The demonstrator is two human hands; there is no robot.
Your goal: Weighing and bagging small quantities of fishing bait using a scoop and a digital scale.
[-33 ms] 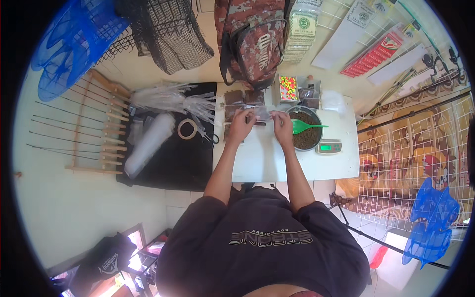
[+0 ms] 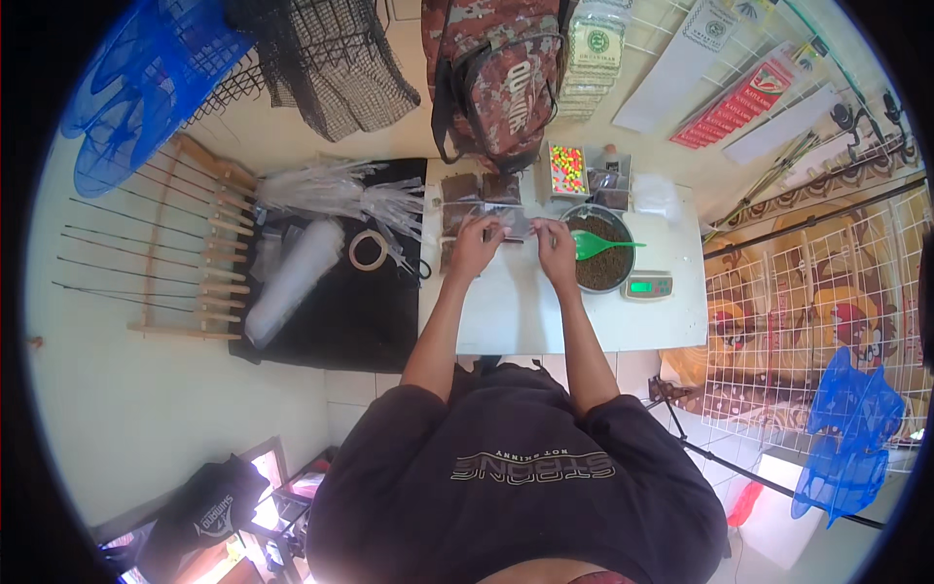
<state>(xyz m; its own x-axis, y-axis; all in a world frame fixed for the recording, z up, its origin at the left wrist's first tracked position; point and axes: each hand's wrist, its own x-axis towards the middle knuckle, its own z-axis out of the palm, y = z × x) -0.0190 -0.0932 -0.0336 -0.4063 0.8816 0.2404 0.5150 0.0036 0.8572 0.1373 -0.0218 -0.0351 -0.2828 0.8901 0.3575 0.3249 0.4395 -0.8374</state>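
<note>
A person in a dark short-sleeved shirt [image 2: 545, 496] is shown at a white, flat-topped worktop [image 2: 501, 321], on which a round, grey-rimmed bowl [image 2: 603, 292] filled with brown granular material [image 2: 605, 273] is set. A pale, box-shaped digital scale [image 2: 649, 286] with a lit green display is placed to the near right of the bowl. To the bowl's far left, on a black sheet [image 2: 375, 316], a thick whitish roll of plastic film [image 2: 295, 284] is laid slantwise. The left hand [image 2: 475, 250] and the right hand [image 2: 557, 253] are held just left of the bowl, with fingers bent. Between them, a small, clear plastic bag [image 2: 520, 230] is gripped: its left side is pinched by the left hand, its right edge by the fingertips of the right. A bright green plastic spoon [image 2: 592, 245] is rested across the bowl. Well to the bowl's left, black-handled scissors [image 2: 404, 263] are seen beside a beige ring of tape [image 2: 353, 255]. Flat, clear packets of brown material [image 2: 460, 189] are arranged left of the bowl, partly hidden by the left hand. Beyond the bowl, slightly leftward, a white rectangular box [image 2: 564, 199] is filled with multicoloured pellets [image 2: 567, 169]. Farther back, a reddish camouflage-patterned backpack [image 2: 501, 97] is hung.
</note>
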